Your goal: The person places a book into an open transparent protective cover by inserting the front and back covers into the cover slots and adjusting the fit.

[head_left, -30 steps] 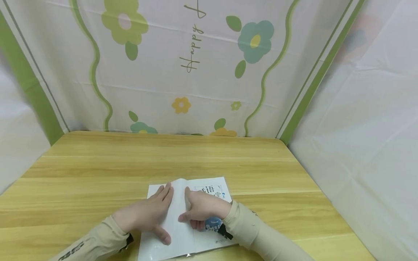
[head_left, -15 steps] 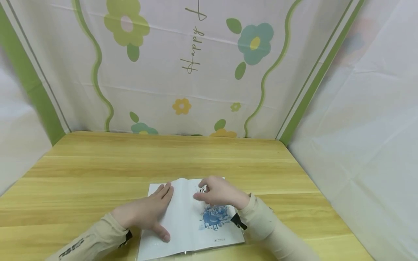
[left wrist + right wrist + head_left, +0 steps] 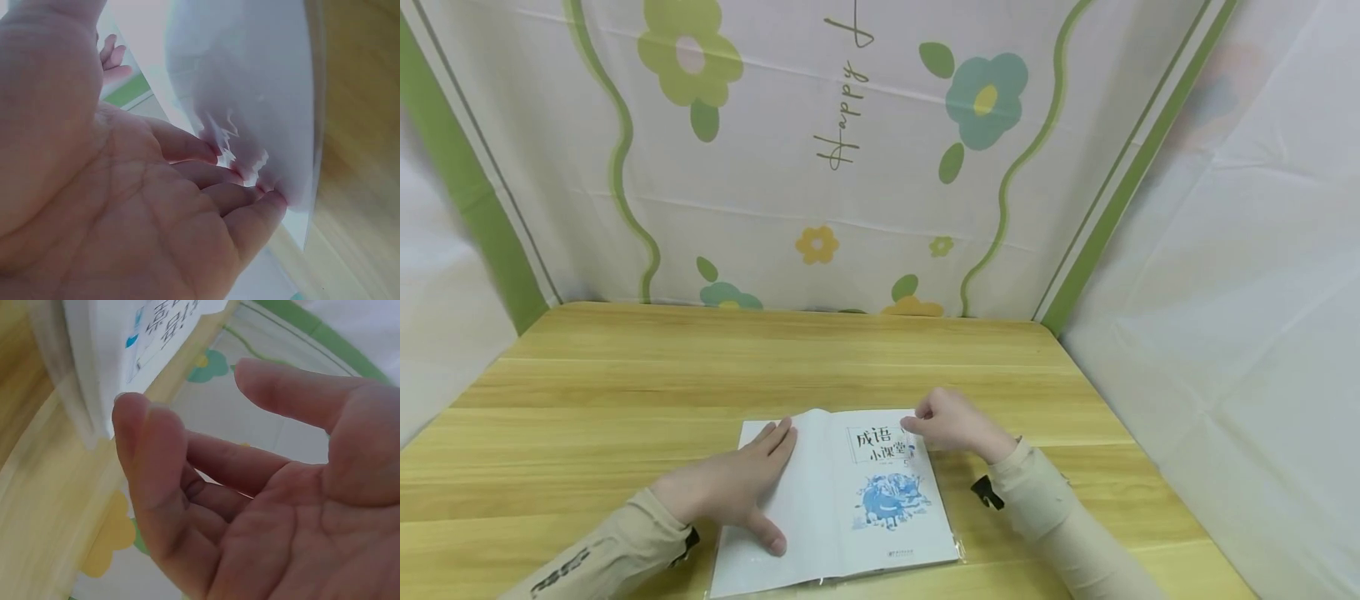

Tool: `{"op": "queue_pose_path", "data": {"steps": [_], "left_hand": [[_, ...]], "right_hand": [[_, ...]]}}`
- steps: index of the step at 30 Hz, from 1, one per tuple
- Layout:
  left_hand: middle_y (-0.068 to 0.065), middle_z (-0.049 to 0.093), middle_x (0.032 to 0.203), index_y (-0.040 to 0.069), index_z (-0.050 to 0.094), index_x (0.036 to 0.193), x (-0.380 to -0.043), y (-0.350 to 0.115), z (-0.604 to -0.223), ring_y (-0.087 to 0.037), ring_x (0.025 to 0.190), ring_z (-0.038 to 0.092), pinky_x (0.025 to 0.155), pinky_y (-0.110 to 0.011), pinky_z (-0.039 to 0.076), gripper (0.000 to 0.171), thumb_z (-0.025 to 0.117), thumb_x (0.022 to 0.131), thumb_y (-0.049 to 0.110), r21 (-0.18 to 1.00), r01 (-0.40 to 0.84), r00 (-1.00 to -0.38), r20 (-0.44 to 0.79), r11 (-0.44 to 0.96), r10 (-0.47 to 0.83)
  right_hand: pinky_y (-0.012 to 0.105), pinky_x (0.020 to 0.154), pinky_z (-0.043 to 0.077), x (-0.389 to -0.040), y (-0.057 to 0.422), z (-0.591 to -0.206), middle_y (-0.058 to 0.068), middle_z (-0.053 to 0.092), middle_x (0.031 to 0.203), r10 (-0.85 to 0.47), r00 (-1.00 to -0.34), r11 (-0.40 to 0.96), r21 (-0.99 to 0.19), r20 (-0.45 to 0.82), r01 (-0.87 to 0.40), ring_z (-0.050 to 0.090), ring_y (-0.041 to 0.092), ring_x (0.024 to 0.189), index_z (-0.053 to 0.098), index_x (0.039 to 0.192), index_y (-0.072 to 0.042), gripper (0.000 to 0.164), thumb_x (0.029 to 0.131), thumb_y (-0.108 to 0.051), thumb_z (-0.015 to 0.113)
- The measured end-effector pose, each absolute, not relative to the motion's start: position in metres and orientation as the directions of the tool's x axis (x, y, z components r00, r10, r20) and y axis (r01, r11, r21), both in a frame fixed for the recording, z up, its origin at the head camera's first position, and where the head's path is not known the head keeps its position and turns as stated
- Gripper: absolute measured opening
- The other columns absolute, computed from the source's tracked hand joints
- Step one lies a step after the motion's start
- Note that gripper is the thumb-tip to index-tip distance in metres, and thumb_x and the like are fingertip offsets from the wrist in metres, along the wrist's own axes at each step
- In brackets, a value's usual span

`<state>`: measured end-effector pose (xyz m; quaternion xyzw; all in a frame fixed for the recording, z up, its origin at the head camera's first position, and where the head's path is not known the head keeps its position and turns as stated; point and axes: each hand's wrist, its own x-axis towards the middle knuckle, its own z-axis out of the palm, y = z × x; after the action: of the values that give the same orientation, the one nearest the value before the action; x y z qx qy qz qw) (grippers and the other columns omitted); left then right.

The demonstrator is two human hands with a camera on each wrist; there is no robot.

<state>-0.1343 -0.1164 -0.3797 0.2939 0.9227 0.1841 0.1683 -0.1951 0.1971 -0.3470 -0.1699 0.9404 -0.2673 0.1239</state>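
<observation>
An open book (image 3: 891, 533) lies near the front of the table, showing a title page with dark Chinese characters and a blue drawing. My left hand (image 3: 730, 492) rests on its blank left page (image 3: 811, 508), fingers straight and thumb spread. In the left wrist view, the fingertips (image 3: 272, 200) touch the glossy white sheet (image 3: 269, 81). By the book's upper right corner is my right hand (image 3: 958, 425), thumb over the title page's edge. The right wrist view shows its fingers (image 3: 165, 450) bent beside the page edge, the thumb apart, nothing held between them.
The wooden table (image 3: 805, 358) extends behind and to both sides of the book. A flower-printed cloth (image 3: 880, 192) hangs at its far edge, and a pale sheet (image 3: 1240, 333) hangs on the right. Clear plastic cover edges (image 3: 959, 550) stick out at the book's corner.
My right hand has moved from the book's middle fold across the title page to its upper right corner, uncovering the characters and blue drawing. The left hand has stayed almost still.
</observation>
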Motion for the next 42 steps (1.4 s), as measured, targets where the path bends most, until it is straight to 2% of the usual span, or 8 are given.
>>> {"op": "queue_pose_path", "data": {"steps": [3,12,25,30,36,42], "left_hand": [[-0.03,0.002,0.158,-0.013,0.013,0.151,-0.134,-0.117,-0.38,-0.045,0.144,0.005,0.114,-0.053,0.019,0.139,0.08,0.058,0.066,0.438,0.479,-0.771,-0.204,0.761,0.603],[-0.03,0.003,0.158,-0.012,0.014,0.151,-0.134,-0.116,-0.379,-0.044,0.144,0.005,0.113,-0.053,0.02,0.139,0.08,0.057,0.067,0.435,0.48,-0.773,-0.2,0.762,0.601],[-0.03,0.004,0.158,-0.013,0.015,0.151,-0.134,-0.115,-0.38,-0.044,0.144,0.006,0.113,-0.052,0.021,0.139,0.079,0.057,0.067,0.415,0.484,-0.775,-0.205,0.77,0.598],[-0.031,0.005,0.157,-0.014,0.015,0.15,-0.133,-0.115,-0.38,-0.045,0.144,0.007,0.113,-0.051,0.022,0.139,0.079,0.058,0.068,0.404,0.494,-0.774,-0.198,0.77,0.601],[-0.032,0.005,0.157,-0.014,0.015,0.15,-0.134,-0.115,-0.381,-0.046,0.144,0.007,0.113,-0.052,0.022,0.139,0.079,0.058,0.068,0.404,0.501,-0.773,-0.189,0.766,0.606],[-0.032,0.005,0.157,-0.015,0.015,0.149,-0.134,-0.116,-0.381,-0.047,0.143,0.007,0.113,-0.052,0.021,0.138,0.079,0.059,0.068,0.403,0.507,-0.768,-0.189,0.762,0.612]], "right_hand": [[0.021,0.04,0.021,-0.198,0.199,-0.35,-0.009,0.029,0.044,-0.361,-0.92,0.819,-0.524,-0.152,-0.234,0.025,0.007,0.041,0.037,0.051,-0.016,0.054,0.096,-0.024,0.066],[0.021,0.039,0.02,-0.201,0.198,-0.357,-0.009,0.029,0.044,-0.329,-0.931,0.844,-0.491,-0.158,-0.215,0.026,0.008,0.04,0.039,0.051,-0.015,0.053,0.094,-0.024,0.068],[0.021,0.038,0.023,-0.2,0.198,-0.361,-0.007,0.032,0.045,-0.297,-0.929,0.836,-0.531,-0.223,-0.139,0.027,0.008,0.04,0.041,0.052,-0.015,0.052,0.094,-0.028,0.068],[0.021,0.04,0.029,-0.205,0.2,-0.363,-0.004,0.039,0.049,-0.293,-0.915,0.815,-0.573,-0.278,-0.087,0.033,0.009,0.042,0.045,0.055,-0.014,0.048,0.094,-0.029,0.068],[0.022,0.042,0.03,-0.21,0.204,-0.364,0.003,0.053,0.058,-0.29,-0.894,0.777,-0.63,-0.34,-0.012,0.036,0.011,0.046,0.061,0.069,0.0,0.038,0.094,-0.028,0.069],[0.023,0.044,0.036,-0.211,0.204,-0.363,0.008,0.063,0.07,-0.271,-0.898,0.792,-0.61,-0.347,-0.003,0.044,0.013,0.05,0.063,0.079,-0.003,0.032,0.094,-0.031,0.068]]}}
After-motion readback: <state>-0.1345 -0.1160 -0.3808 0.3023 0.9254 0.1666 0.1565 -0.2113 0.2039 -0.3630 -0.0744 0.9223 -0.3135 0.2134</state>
